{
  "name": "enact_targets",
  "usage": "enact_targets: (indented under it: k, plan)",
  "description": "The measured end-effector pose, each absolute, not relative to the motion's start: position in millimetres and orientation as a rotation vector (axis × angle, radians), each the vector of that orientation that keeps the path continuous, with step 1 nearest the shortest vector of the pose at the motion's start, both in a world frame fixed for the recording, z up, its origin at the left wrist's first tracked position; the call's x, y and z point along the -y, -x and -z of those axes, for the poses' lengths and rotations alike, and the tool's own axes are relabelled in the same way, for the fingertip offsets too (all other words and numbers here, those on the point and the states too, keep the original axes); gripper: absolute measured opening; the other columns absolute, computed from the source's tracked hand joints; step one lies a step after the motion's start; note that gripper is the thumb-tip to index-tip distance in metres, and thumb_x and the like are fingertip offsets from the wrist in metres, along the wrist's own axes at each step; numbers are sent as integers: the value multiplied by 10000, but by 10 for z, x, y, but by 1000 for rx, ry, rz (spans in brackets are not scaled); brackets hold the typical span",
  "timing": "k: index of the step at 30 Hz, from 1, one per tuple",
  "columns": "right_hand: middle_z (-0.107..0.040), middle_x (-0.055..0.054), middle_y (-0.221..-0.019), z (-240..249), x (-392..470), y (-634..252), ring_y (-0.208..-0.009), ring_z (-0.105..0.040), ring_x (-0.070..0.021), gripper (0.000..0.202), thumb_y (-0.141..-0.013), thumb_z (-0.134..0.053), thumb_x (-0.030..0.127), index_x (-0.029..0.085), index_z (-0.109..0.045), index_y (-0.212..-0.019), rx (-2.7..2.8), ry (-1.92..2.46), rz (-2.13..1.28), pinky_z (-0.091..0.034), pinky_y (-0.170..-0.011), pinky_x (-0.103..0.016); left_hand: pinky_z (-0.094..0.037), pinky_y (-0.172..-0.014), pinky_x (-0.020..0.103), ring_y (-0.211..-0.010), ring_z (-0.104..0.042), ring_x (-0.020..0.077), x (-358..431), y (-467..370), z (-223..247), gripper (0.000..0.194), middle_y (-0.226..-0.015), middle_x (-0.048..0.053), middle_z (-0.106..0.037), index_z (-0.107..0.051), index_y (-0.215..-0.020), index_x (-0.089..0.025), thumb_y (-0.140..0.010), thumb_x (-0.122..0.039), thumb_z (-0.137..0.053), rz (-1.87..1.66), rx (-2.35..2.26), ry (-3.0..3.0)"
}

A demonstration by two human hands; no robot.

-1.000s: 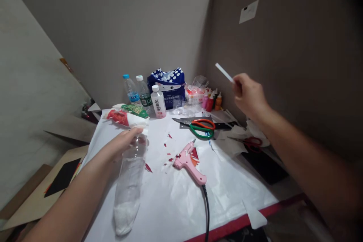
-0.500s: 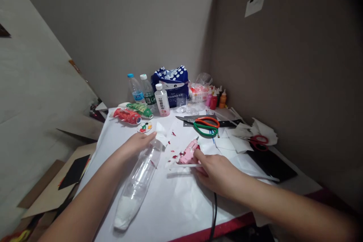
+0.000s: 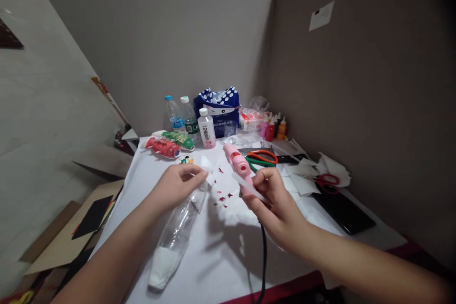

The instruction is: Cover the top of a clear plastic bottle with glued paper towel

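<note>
White-labelled bottle (image 3: 207, 129) before blue bag (image 3: 226, 115); red-handled scissors (image 3: 327, 181) near black slab (image 3: 347, 213).

Nearer you than the blue bag (image 3: 226, 118) with white dots, your glue gun (image 3: 238, 164) is pink, its cord (image 3: 263, 266) black, your stick (image 3: 245, 184) whitish, your scissors' handles (image 3: 262, 152) orange and green. Left of the bag, your fish (image 3: 163, 147) are red and green, the bottle caps (image 3: 168, 98) blue and white; right of it, paints (image 3: 270, 130) are pink, red and orange.

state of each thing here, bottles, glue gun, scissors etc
Pink glue gun, lifted in right hand
Glue stick, outside the gun
Clear plastic tube, near end white
Blue-capped bottle, upright, capped
Green-labelled bottle, upright, capped
Pinkish bottle, upright, capped
Orange-green scissors, blades mostly hidden
Black slab, lying flat
</note>
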State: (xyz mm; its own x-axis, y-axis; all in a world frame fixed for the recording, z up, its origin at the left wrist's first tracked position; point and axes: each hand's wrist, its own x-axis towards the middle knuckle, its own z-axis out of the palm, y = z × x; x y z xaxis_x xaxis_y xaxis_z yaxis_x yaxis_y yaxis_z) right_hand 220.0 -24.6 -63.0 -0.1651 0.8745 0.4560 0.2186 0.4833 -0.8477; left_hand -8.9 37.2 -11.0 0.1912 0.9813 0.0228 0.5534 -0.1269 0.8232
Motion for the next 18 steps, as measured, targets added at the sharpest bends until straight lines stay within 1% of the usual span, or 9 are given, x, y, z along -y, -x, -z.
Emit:
enact_targets:
  k: [3, 4, 5, 6, 9, 13, 15, 16, 18]
  plan:
    - [-423, 29, -817, 599, 260, -2021, -696, -443, -132, 175, -965, -467, 354, 270, -314, -954, 1517, 761, -1051, -391, -609, -253, -438, -781, 289, -855, -619, 227, -195, -59, 80, 301, -870, 65, -718, -742, -871, -174, -831, -439, -606, -673, -1083, -1805]
    - [-419, 39, -797, 601, 263, -1964, -679, -432, -126, 176, -970, -461, 360, 273, -310, -951, 1479, 703, -1133, -385, -601, -249, -437, -817, 299, -884, -617, 226, -153, -100, 91, 308, -892, 68, -714, -733, -899, -169, -862, -430, -573, -636, -954, -1771]
    - [-415, 48, -780, 608, 264, -1912, -663, -422, -121, 174, -976, -454, 363, 274, -307, -949, 1454, 657, -1201, -380, -595, -245, -439, -822, 304, -867, -615, 216, -119, -135, 110, 323, -870, 68, -705, -722, -905, -164, -890, -427, -535, -610, -842, -1717]
    - [-419, 53, -769, 618, 265, -1865, -655, -423, -117, 168, -981, -445, 363, 274, -306, -950, 1444, 626, -1253, -381, -595, -244, -444, -796, 298, -826, -612, 201, -93, -163, 133, 326, -825, 62, -693, -706, -878, -158, -902, -426, -522, -610, -786, -1629]
    - [-468, 49, -771, 636, 259, -1782, -670, -468, -120, 136, -994, -416, 342, 269, -305, -963, 1513, 624, -1287, -408, -621, -255, -447, -656, 273, -669, -577, 163, -42, -210, 193, 266, -679, 36, -630, -653, -802, -147, -857, -400, -595, -704, -742, -1361]
    - [-566, 11, -808, 549, 229, -1849, -728, -543, -136, 53, -1001, -380, 276, 244, -387, -960, 1830, 759, -1036, -434, -696, -283, -439, -553, 257, -552, -572, 141, -11, -207, 185, 185, -604, 25, -610, -631, -738, -138, -785, -307, -687, -774, -762, -1176]
    - [-595, -9, -823, 464, 220, -1969, -741, -566, -141, 118, -1004, -362, 262, 231, -448, -929, 1950, 802, -843, -434, -695, -277, -427, -526, 246, -529, -564, 130, -11, -188, 158, 207, -602, 34, -627, -655, -776, -124, -786, -325, -704, -794, -769, -1162]
    - [-598, -14, -815, 421, 220, -2048, -729, -570, -141, 146, -1003, -359, 256, 227, -471, -915, 1979, 820, -728, -432, -672, -268, -424, -517, 241, -548, -575, 135, -13, -177, 146, 234, -630, 47, -648, -670, -813, -117, -780, -345, -716, -806, -779, -1152]
    - [-595, -18, -788, 345, 233, -2225, -692, -567, -140, 160, -994, -373, 228, 226, -517, -925, 1996, 873, -449, -422, -620, -252, -447, -542, 232, -662, -630, 160, -22, -153, 130, 304, -748, 85, -700, -694, -881, -110, -745, -375, -758, -841, -821, -1116]
